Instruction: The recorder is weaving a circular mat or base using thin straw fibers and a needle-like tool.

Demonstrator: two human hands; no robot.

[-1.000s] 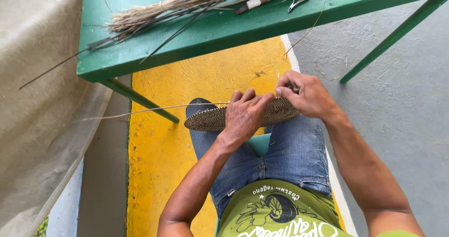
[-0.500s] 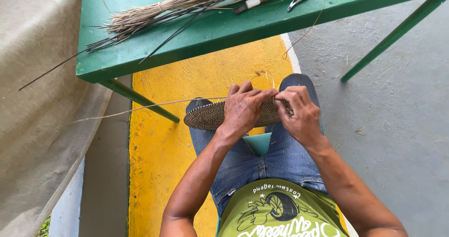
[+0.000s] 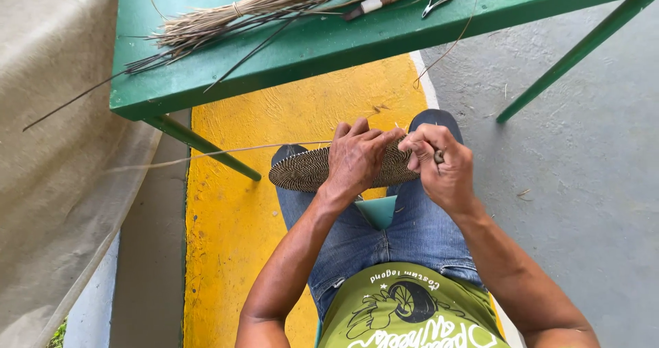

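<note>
Woven work: brown and tan, a flat woven disc (image 3: 305, 171) with a fine zigzag pattern lies across our knees, over blue jeans (image 3: 384, 235), below the near edge of the counter.
Left hand: our left hand (image 3: 355, 159) lies over the middle of the disc, palm down, fingers curled over its far rim, so the grip holds the disc itself.
Right hand: our right hand (image 3: 439, 166) sits at the right end of the disc, just beside the left hand, fingers pinched narrow on the rim; a small dark stub shows at the knuckles, and we cannot tell what it is.
Loose strand: a long pale fibre strand (image 3: 206, 154) runs from under the left hand out to the left, passing in front of the counter leg.
Counter: the green counter (image 3: 329, 53) stands just beyond our knees on slim green legs.
On the counter: a tied bundle of dry straw (image 3: 274, 5) lies along it, its dark thin ends poking over the left edge; beside it a handled tool with a white band (image 3: 377, 3) and small metal pliers (image 3: 438, 2).
Floor: yellow painted floor (image 3: 233, 252) under us, grey concrete (image 3: 583, 183) to the right.
Left side: a beige cloth (image 3: 48, 149) hangs there.
</note>
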